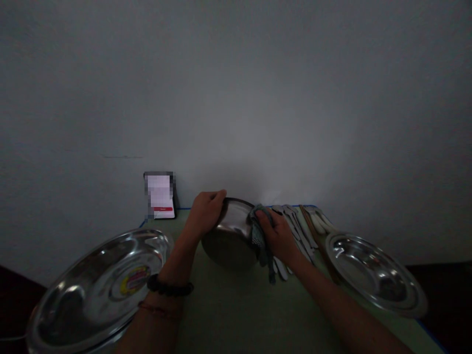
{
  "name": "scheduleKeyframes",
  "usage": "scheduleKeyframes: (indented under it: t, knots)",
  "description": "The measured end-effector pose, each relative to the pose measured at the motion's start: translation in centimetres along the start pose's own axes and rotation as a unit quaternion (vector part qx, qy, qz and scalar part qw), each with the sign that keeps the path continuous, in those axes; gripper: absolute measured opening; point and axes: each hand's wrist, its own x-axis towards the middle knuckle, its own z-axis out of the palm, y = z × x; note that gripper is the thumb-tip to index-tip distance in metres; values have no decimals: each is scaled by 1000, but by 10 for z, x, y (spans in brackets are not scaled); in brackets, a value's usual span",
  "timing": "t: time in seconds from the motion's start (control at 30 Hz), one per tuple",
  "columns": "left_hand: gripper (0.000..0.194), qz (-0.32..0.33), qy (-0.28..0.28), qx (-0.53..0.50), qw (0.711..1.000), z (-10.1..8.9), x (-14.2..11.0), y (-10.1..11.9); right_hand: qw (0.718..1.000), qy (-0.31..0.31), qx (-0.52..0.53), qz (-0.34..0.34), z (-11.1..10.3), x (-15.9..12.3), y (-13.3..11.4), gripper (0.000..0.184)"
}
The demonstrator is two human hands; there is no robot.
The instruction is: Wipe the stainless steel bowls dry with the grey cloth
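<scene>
A round steel pot (234,221) is tipped on its side over the table, its base turned toward me. My left hand (207,211) grips its rim at the upper left, fingers out of sight behind it. In my right hand (275,233) a bunched grey-green cloth (259,236) is held against the pot's right side, one end hanging down. Just beyond that hand lie several metal spoons and other cutlery (297,226), partly covered by my hand and forearm.
A large shiny steel basin (84,305) stands at the left, a smaller steel bowl (376,275) at the right. Against the grey wall (236,98) leans a phone (161,196) with a lit screen. White-handled utensils (319,221) and a brown stick (311,223) lie behind the bowl on the green table (221,309).
</scene>
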Motion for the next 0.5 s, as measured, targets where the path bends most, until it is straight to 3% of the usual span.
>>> scheduleKeyframes:
  t: [0.27,0.5]
  knots:
    - [36,3,-43,19,999,4,4,-4,997,-23,-74,-3,-15,10,-12,37]
    - [38,92,-61,25,994,1,-7,18,990,-35,-132,-30,-16,8,-26,40]
